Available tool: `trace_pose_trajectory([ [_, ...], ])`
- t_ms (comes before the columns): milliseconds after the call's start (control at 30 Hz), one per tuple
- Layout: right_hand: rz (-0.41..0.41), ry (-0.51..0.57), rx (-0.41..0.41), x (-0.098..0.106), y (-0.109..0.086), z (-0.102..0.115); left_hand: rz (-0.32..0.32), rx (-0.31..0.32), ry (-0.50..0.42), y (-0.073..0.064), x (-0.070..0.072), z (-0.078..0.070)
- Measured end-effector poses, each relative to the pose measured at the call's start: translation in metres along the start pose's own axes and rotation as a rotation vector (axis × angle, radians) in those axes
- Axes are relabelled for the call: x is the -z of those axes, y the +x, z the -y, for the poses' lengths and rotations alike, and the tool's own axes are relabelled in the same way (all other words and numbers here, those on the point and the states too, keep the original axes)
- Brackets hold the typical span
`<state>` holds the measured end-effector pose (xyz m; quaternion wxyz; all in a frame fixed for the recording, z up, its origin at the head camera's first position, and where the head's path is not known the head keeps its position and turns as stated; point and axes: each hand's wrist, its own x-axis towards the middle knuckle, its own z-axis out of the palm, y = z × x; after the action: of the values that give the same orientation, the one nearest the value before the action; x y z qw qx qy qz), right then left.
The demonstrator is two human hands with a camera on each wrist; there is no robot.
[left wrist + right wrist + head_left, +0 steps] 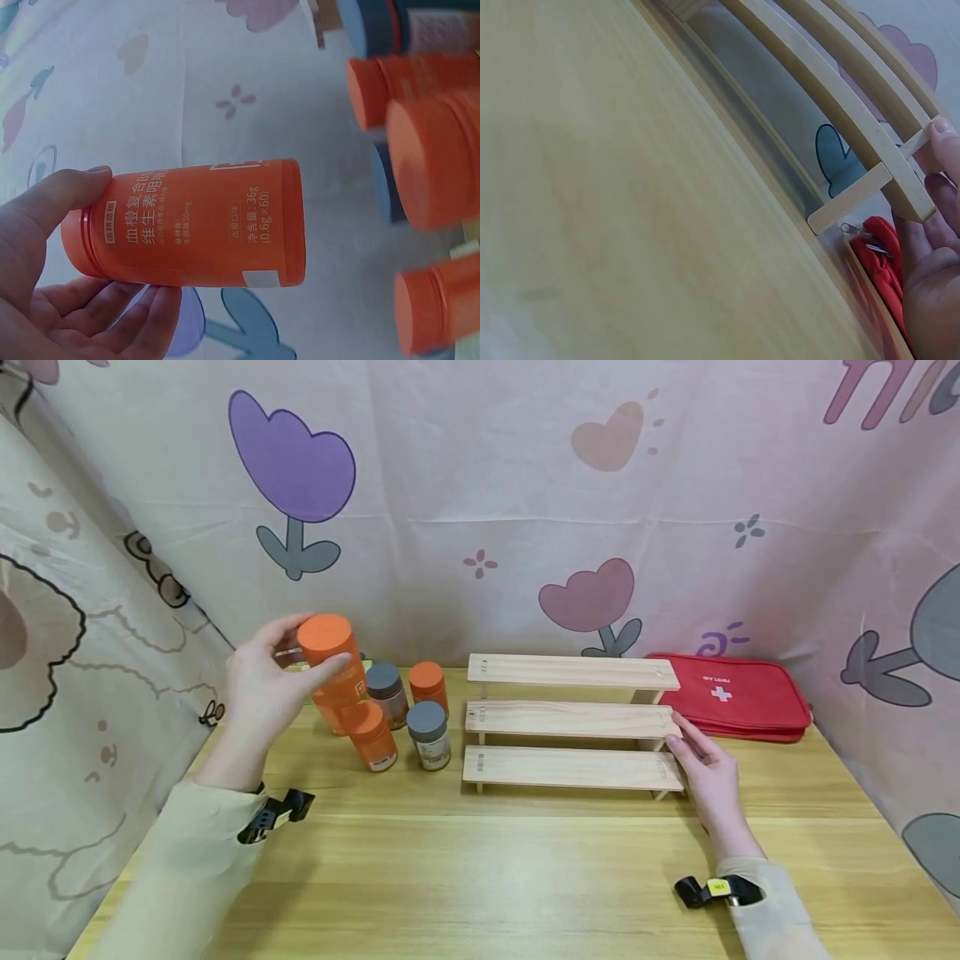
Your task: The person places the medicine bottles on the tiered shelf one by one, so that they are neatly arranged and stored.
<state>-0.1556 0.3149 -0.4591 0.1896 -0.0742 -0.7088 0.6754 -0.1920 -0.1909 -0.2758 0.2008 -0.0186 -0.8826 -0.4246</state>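
My left hand (258, 702) grips an orange supplement bottle (330, 647) near its cap, thumb on one side and fingers on the other. In the left wrist view the bottle (202, 225) shows white printed text and hangs apart from the jars. Around it stand an orange jar (371, 739), another orange jar (428, 683) and two grey-lidded jars (430, 743). To the right is a three-step wooden rack (573, 718). My right hand (712, 785) holds its right end; the right wrist view shows the thumb against a step and fingers beside the rack (840, 97).
A red first-aid pouch (750, 697) lies behind the rack's right end, against the fabric backdrop (465, 468). The wooden table (480, 877) stretches in front. Another orange container is partly hidden behind the held bottle.
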Motion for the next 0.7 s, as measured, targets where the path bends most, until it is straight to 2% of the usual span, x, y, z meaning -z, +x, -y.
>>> trace_pose_trajectory([
  [200,0.008,-0.008,0.017,-0.003,0.002,-0.002,0.066,-0.013,-0.066,0.002,-0.015,-0.012],
  [500,0.000,0.010,0.010,-0.001,0.002,-0.002,0.143,-0.088,-0.208,0.009,-0.049,-0.028],
  [700,-0.006,-0.004,0.013,0.000,0.001,-0.002,0.187,-0.077,-0.271,0.015,-0.073,-0.042],
])
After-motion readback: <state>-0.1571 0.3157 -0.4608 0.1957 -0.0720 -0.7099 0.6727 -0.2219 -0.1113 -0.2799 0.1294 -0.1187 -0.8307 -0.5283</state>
